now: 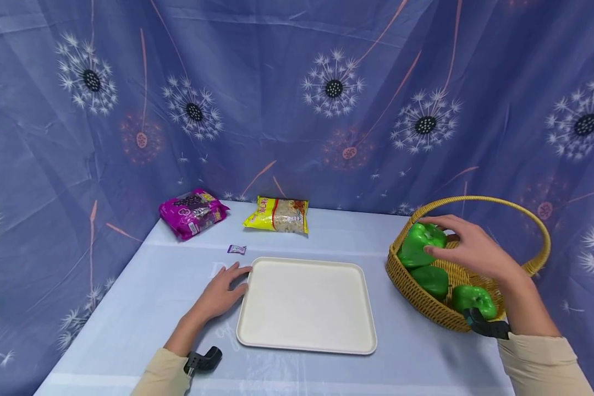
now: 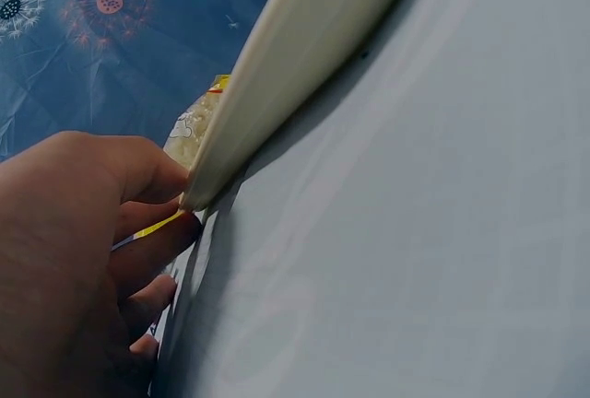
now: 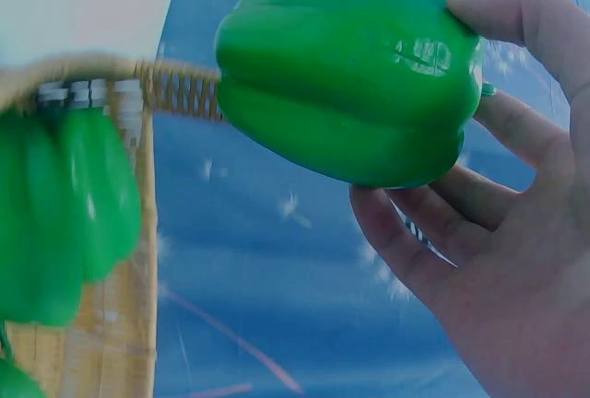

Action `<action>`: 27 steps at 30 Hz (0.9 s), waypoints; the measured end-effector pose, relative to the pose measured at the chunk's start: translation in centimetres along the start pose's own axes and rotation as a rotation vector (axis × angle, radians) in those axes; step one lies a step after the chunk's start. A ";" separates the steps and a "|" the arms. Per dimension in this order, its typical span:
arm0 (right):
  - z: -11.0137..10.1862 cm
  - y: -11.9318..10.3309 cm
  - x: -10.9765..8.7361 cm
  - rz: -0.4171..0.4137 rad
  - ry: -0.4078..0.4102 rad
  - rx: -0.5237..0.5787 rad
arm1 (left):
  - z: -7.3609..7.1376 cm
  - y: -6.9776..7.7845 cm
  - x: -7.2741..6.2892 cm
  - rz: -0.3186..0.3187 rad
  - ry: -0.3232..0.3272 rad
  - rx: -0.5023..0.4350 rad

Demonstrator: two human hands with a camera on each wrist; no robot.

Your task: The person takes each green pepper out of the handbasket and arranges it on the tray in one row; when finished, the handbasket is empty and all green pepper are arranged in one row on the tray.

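Note:
My right hand point(image 1: 467, 247) grips a shiny green bell pepper point(image 1: 422, 242) at the left side of a wicker basket point(image 1: 425, 311). In the right wrist view, thumb and fingers span one end of that pepper point(image 3: 350, 76). Lower in the basket lie another green pepper point(image 1: 429, 281) and a green bell pepper point(image 1: 475, 300). My left hand point(image 1: 220, 291) lies at the left edge of a white rectangular tray point(image 1: 307, 349), its fingers relaxed and touching the rim. From the left wrist, the tray's outer wall point(image 2: 277, 85) shows beside the thumb; the exact finger contact is partly hidden.
At the back of the white-covered table point(image 1: 104, 341) lie a purple snack bag point(image 1: 193, 213) and a yellow, partly see-through bag point(image 1: 279, 214). A small purple wrapped sweet point(image 1: 236, 249) is behind the tray. The basket's tall handle point(image 1: 480, 199) arches near my right hand. A blue dandelion-patterned curtain point(image 1: 267, 99) encloses the table.

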State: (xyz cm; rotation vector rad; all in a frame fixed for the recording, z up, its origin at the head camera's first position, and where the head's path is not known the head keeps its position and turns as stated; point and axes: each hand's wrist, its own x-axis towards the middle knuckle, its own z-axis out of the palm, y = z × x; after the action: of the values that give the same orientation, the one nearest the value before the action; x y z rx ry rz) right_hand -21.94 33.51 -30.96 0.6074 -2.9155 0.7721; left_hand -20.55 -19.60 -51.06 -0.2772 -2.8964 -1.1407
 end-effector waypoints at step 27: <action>11.5 -6.4 8.0 -0.229 -0.099 0.125 | -0.1 0.2 -0.1 0.020 0.005 0.008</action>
State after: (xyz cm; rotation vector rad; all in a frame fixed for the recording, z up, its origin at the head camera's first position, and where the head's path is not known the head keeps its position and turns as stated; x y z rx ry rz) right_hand -26.37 19.93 -36.73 0.9972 -2.8285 0.9228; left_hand -20.40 -19.50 -50.87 -0.3022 -2.8864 -1.1257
